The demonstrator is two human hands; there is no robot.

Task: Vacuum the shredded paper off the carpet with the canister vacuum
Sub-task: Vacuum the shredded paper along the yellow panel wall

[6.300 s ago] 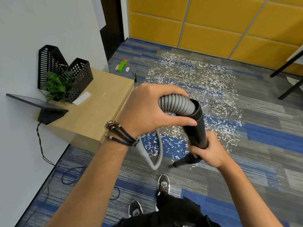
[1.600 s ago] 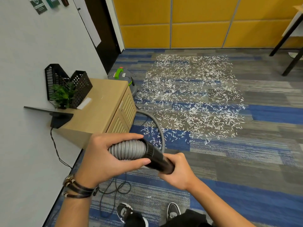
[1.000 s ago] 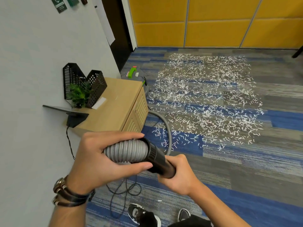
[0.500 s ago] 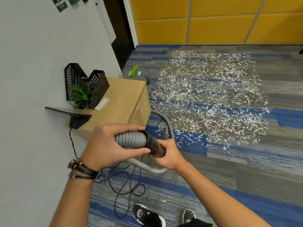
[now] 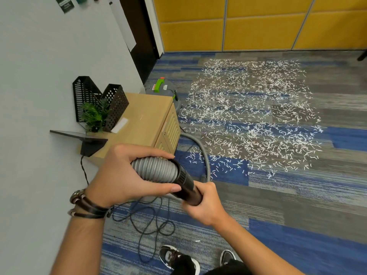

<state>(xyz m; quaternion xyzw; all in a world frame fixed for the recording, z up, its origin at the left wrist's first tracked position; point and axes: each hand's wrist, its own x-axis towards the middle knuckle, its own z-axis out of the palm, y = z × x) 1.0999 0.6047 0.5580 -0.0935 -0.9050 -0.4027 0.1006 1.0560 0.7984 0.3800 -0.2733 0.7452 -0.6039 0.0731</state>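
My left hand (image 5: 119, 177) grips the ribbed grey vacuum hose (image 5: 155, 170) where it joins the black wand (image 5: 186, 187). My right hand (image 5: 206, 205) wraps around the lower end of that wand, hiding its tip. The hose loops down to the carpet (image 5: 297, 205) and runs back behind the cabinet to the grey canister vacuum (image 5: 163, 90) with its green handle. White shredded paper (image 5: 248, 120) lies scattered in a broad patch across the grey and blue carpet ahead, well clear of the wand.
A low wooden cabinet (image 5: 147, 124) stands against the white wall on the left, with black mesh file holders (image 5: 99, 102) and a small plant on top. A black power cord (image 5: 151, 221) lies coiled on the floor by my shoes. Yellow wall panels (image 5: 258, 24) close off the far side.
Since six seconds ago I have stepped back from the paper, lifting the wand off the carpet. Over the last second both hands kept their grip on hose and wand, shifting only slightly.
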